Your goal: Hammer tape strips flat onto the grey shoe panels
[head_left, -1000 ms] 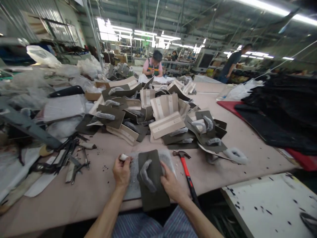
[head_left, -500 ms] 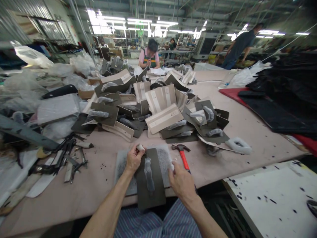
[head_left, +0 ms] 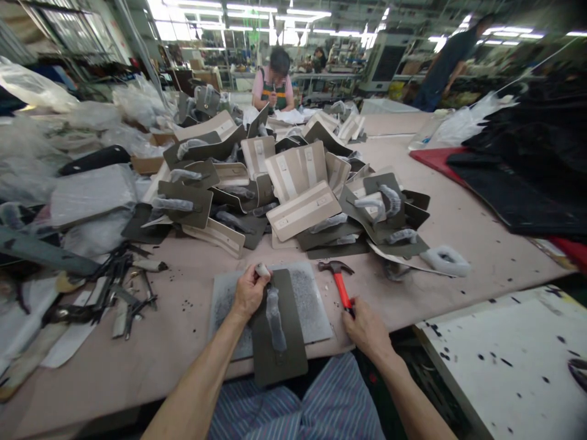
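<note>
In the head view a dark olive panel (head_left: pixel 292 342) lies on a speckled grey-white board (head_left: pixel 314 305) at the table's front edge, its near end overhanging. Along its middle runs a handle wrapped in clear plastic (head_left: pixel 275 318). At the panel's far left edge, my left hand (head_left: pixel 249 293) is closed round a short upright tool with a whitish wrapped top (head_left: pixel 262 269); its lower end is hidden. Right of the board lies a claw hammer (head_left: pixel 340 286) with a red grip. My right hand (head_left: pixel 367 332) is closed on the dark end of its handle.
A large heap of beige and olive panels (head_left: pixel 302 211) fills the table beyond the board. Loose hand tools (head_left: pixel 121 299) and bagged goods (head_left: pixel 92 192) lie at left. Black material (head_left: pixel 527 177) is piled at right. A co-worker (head_left: pixel 274 85) sits across the table.
My right hand has moved right, from the board's right edge to the hammer's handle, and has taken hold of it. My left hand stays at the panel. The view has shifted slightly.
</note>
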`<control>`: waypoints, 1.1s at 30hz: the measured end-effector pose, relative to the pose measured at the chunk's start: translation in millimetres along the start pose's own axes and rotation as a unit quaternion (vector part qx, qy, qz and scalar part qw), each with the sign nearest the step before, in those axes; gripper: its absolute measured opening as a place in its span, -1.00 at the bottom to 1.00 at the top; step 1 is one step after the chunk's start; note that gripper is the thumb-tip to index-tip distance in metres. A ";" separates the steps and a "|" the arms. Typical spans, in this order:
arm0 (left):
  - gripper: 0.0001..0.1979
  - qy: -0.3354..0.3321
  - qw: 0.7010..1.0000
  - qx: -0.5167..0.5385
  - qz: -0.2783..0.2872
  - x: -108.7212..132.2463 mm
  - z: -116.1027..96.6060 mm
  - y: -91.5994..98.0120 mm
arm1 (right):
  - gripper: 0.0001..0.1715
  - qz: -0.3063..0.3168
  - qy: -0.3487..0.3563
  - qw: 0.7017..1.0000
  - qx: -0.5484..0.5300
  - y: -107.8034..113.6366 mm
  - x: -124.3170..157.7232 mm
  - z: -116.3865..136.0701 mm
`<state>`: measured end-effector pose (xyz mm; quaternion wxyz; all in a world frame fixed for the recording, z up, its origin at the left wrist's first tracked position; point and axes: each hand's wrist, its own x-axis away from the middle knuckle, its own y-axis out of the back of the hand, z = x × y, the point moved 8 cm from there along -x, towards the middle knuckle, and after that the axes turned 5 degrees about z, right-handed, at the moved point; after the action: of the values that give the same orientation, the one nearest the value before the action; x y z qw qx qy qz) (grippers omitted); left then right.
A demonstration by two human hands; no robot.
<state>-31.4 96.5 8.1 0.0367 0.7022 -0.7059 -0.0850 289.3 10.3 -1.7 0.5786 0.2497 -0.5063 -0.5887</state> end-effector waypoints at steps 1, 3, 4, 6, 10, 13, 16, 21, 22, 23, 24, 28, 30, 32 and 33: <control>-0.78 0.001 1.000 -0.009 0.001 -1.4 -0.7 -0.2 | -0.88 0.032 -0.017 0.995 -0.094 -1.7 -3.2 -1.5; -0.79 0.007 1.000 -0.022 0.008 -4.3 -1.9 -1.2 | -0.89 0.126 -0.062 0.936 -0.323 -13.6 -6.5 0.1; -0.80 0.008 0.999 -0.029 0.016 -5.3 -2.8 -2.2 | -0.88 0.171 -0.080 0.888 -0.419 -20.2 -6.1 5.5; -0.84 0.000 0.998 -0.056 0.034 -5.3 -6.0 -4.7 | -0.89 0.222 -0.093 0.817 -0.523 -26.5 -4.1 20.2; -0.82 -0.041 0.990 -0.125 0.054 2.9 -13.6 -9.4 | -0.77 0.213 -0.088 0.805 -0.546 -20.3 5.2 45.6; -0.79 -0.053 0.987 -0.140 0.059 7.9 -14.4 -12.0 | -0.59 0.135 -0.003 0.859 -0.493 8.6 14.7 70.4; -0.76 -0.058 0.985 -0.152 0.064 8.2 -14.9 -13.7 | -0.56 0.010 0.158 0.946 -0.282 51.4 26.3 107.4; -0.75 -0.070 0.979 -0.181 0.059 7.0 -18.9 -13.2 | -0.71 0.039 0.250 0.967 0.027 75.2 32.5 151.3; -0.76 -0.071 0.979 -0.180 0.059 7.0 -18.8 -13.2 | -0.71 0.031 0.259 0.965 0.028 86.0 34.0 156.5; -0.76 -0.071 0.980 -0.177 0.059 7.1 -18.5 -13.2 | -0.70 0.000 0.271 0.962 0.007 101.0 37.0 161.8; -0.76 -0.073 0.980 -0.176 0.060 7.3 -18.1 -13.4 | -0.68 -0.046 0.284 0.957 -0.033 117.9 41.4 165.9; -0.74 -0.073 0.981 -0.169 0.067 7.7 -14.9 -15.0 | -0.64 -0.214 0.294 0.909 -0.204 149.9 59.6 162.0; -0.73 -0.068 0.980 -0.173 0.068 7.7 -13.6 -14.7 | -0.66 -0.155 0.290 0.932 -0.152 121.8 54.5 162.6; -0.72 -0.065 0.979 -0.181 0.070 7.8 -13.6 -14.4 | -0.68 -0.033 0.271 0.962 -0.032 79.3 43.1 157.9; -0.71 -0.067 0.978 -0.183 0.072 7.9 -14.3 -14.5 | -0.69 0.017 0.252 0.968 0.018 62.3 37.4 150.3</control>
<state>-14.8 87.6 19.1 0.1234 0.6240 -0.7276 -0.2568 176.1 32.9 118.8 0.6926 0.3915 -0.3591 -0.4879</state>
